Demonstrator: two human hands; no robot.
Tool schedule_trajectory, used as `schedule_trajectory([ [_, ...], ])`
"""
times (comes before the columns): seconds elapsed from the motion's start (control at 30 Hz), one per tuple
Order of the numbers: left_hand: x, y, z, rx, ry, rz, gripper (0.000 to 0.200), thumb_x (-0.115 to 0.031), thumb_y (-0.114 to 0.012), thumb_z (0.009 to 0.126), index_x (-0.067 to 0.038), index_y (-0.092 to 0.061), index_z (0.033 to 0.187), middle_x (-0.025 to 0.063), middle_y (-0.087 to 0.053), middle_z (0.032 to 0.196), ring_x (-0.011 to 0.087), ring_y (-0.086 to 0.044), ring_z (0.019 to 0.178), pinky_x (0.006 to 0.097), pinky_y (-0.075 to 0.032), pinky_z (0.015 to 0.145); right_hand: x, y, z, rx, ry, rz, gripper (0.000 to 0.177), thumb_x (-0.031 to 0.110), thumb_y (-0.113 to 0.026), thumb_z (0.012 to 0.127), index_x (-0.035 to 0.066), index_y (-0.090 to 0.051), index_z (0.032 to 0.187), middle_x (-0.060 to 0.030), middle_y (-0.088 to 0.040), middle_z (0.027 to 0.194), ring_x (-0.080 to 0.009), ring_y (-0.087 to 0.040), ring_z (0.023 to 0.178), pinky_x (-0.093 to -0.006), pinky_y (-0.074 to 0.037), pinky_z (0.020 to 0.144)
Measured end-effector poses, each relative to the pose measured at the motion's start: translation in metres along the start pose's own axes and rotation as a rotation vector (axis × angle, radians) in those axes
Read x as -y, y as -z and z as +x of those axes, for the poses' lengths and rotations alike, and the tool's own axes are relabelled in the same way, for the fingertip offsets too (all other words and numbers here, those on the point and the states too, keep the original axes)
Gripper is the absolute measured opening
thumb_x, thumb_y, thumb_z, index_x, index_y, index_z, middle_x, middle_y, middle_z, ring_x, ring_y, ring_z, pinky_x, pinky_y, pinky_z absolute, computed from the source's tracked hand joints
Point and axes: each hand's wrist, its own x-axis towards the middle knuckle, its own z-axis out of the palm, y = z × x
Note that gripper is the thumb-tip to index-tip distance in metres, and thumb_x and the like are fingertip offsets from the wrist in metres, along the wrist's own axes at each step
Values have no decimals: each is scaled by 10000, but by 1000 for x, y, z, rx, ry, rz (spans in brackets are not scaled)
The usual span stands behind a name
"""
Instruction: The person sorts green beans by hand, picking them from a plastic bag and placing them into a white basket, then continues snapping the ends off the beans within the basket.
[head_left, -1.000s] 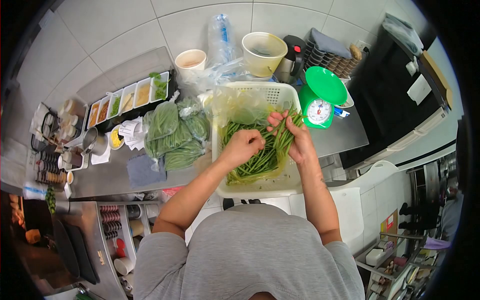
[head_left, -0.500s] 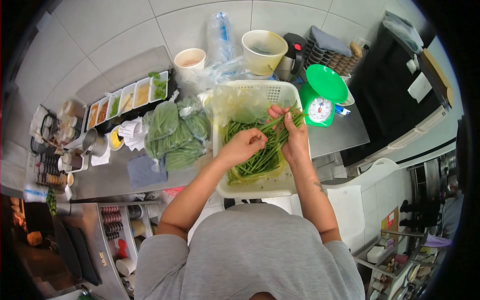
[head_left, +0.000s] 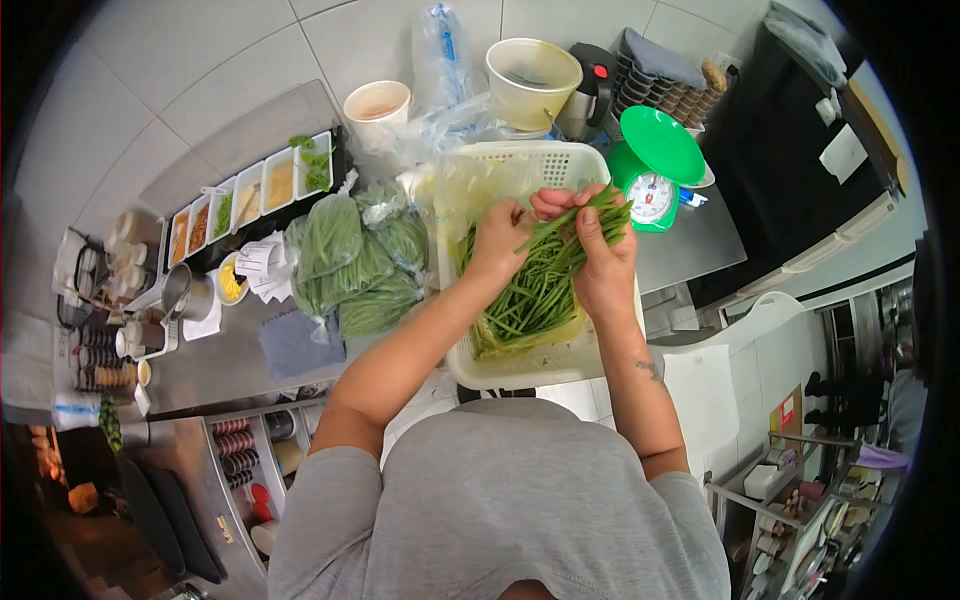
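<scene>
A white plastic basket (head_left: 515, 374) stands in front of me, lined with a clear yellowish bag. Long green beans (head_left: 530, 305) lie heaped inside it. Above the basket's right side, my right hand (head_left: 607, 262) is wrapped round a bunch of green beans (head_left: 562, 232), their ends sticking out past the thumb. My left hand (head_left: 500, 235) is just left of that bunch with its fingers pinched together; whatever lies between the fingertips is too small to make out.
Bagged green vegetables (head_left: 350, 262) lie left of the basket, near a grey cloth (head_left: 300, 343) and a tray of garnishes (head_left: 250, 195). A green scale (head_left: 662, 147) stands at the right. Behind are a tub (head_left: 533, 85), a paper bucket (head_left: 378, 102) and a kettle (head_left: 588, 90).
The bean bunch and my right hand have moved slightly up and right in view. My left hand has risen from over the heap to beside the bunch. The whole view has shifted a little.
</scene>
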Motion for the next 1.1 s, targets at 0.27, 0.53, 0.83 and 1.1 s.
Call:
schedule_trajectory([
  [0.27,-33,0,-18,739,-24,865,216,-244,-600,809,-40,-663,841,182,-647,867,368,-628,783,433,-498,687,18,52,-4,-222,-485,131,139,99,-566,880,35,-508,989,-8,-478,664,-100,-441,510,-273,-372,449],
  [0.53,8,-61,-46,674,-145,1131,234,-197,-628,738,1,-659,857,170,-658,877,321,-648,801,432,-518,686,-19,90,-17,112,-752,-781,145,78,-510,891,-66,-526,882,-103,-527,548,-186,-492,379,-322,-392,362],
  [0.83,-28,18,-33,313,76,553,170,-138,-644,752,-1,-621,848,92,-567,636,150,-548,595,314,-425,541,-11,91,-17,-21,-619,-557,193,102,-568,874,-32,-588,1011,-76,-633,798,-135,-540,530,-262,-432,491],
  [1.1,-51,6,-42,229,52,371,147,-123,-647,771,0,-583,819,33,-474,579,124,-442,536,290,-368,508,-17,67,-5,66,-631,-193,236,104,-664,841,17,-595,1049,-17,-619,839,-61,-409,504,-213,-365,473],
])
